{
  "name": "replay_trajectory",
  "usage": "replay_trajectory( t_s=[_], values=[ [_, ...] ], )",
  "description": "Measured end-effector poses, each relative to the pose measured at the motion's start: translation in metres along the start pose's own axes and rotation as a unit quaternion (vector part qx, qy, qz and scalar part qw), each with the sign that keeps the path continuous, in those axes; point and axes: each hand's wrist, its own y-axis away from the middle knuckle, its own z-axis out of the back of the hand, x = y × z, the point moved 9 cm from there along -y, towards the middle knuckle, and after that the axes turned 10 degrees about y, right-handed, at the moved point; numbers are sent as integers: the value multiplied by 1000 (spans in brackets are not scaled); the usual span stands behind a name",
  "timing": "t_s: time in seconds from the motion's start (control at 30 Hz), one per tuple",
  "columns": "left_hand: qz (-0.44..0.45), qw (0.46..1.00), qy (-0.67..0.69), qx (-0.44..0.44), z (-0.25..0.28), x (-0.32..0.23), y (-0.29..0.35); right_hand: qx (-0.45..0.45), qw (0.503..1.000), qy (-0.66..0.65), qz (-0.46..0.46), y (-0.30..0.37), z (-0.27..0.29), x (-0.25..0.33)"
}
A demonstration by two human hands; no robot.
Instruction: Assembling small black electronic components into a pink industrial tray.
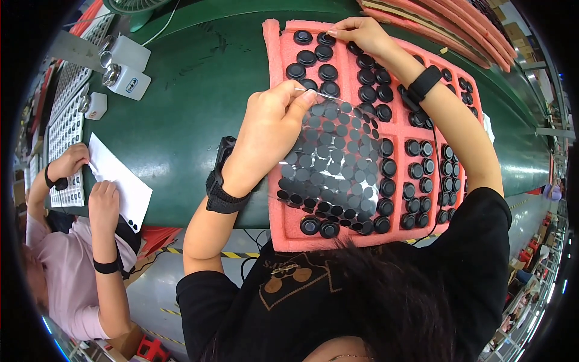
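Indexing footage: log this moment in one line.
left hand: holds clear plastic sheet of black discs; right hand: at round black part in pink foam tray

Person's left hand pinching a clear sheet of black dots, right hand at a black disc, pink foam tray beneath

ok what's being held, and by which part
Left hand pinches the clear dotted sheet by its upper edge. Right hand is at a black disc; grip unclear.
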Motion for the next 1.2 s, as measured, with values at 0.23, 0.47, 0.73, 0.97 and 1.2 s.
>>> replay_trajectory(
  t_s=[0.23, 0.47, 0.73, 0.97, 1.2],
  values=[
    [-6, 1000, 1, 4, -1, -2, 1, -22, 999, 39, 6, 1, -1, 1],
    [-2, 1000, -2, -1, 1, -3, 1, -110, 931, 309, 161, 17, -6, 49],
    [2, 1000, 13, 9, -1, -3, -2, -21, 993, -90, 75, 21, 15, 62],
    [-46, 998, 41, -32, 5, -12, 2, 36, 973, -111, 199, 117, -5, 171],
    [-50, 996, 61, -32, 7, -20, 5, -36, 986, -46, 153, 136, -8, 170]
  ],
)
